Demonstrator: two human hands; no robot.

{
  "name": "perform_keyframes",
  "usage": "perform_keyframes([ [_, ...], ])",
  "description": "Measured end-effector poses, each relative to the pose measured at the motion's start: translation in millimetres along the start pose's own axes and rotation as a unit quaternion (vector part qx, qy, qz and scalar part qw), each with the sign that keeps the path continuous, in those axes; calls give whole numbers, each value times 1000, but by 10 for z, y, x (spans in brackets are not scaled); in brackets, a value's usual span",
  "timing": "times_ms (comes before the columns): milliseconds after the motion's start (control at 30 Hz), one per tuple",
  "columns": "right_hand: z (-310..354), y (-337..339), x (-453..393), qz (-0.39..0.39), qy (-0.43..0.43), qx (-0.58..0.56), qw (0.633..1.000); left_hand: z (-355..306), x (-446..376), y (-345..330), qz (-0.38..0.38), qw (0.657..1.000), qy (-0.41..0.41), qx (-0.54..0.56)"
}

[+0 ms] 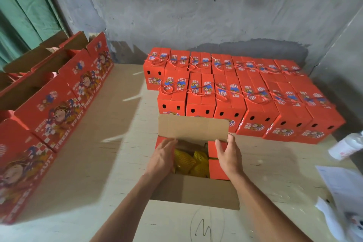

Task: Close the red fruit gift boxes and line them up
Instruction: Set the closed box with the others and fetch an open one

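While the far flap (193, 127) stands upright, both hands work at the open box (194, 165) on the bench (110, 143). Left hand (162, 158) lies flat, fingers straight, pressing the left side flap down; right hand (228, 155) curls on the right flap's edge. Between them, yellow foam netting (193, 163) cushions fruit. Beyond stand the closed boxes (245, 92), glossy red card with rope handles, in rows.
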State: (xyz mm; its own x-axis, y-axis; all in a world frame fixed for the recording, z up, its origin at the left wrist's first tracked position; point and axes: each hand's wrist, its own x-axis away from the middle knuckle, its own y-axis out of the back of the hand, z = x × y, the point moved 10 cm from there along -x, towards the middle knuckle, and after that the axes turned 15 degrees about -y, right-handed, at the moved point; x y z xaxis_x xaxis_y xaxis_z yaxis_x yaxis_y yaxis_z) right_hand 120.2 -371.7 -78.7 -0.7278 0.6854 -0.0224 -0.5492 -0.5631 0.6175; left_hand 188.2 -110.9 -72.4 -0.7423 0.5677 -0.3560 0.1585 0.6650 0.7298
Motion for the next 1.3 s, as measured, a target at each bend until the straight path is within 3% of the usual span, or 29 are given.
perform_keyframes([
  [100,-4,-9,31,0,3,17,1000,103,98,129,-69,997,39,-25],
  [233,10,1,79,-3,2,31,1000,360,203,-14,-41,988,146,44],
  [367,115,133,167,-65,41,43,996,297,145,67,-85,989,93,78],
  [500,124,249,217,-91,51,22,994,320,163,144,-120,982,100,107],
  [733,164,298,294,-102,50,5,994,339,215,263,-170,973,122,97],
  [867,120,327,324,-70,75,8,995,314,277,392,-207,969,120,62],
  [1067,67,232,383,1,150,106,983,96,157,284,-131,991,23,-11],
  [1300,-122,-5,384,101,139,246,954,388,291,-19,98,991,59,-67],
])
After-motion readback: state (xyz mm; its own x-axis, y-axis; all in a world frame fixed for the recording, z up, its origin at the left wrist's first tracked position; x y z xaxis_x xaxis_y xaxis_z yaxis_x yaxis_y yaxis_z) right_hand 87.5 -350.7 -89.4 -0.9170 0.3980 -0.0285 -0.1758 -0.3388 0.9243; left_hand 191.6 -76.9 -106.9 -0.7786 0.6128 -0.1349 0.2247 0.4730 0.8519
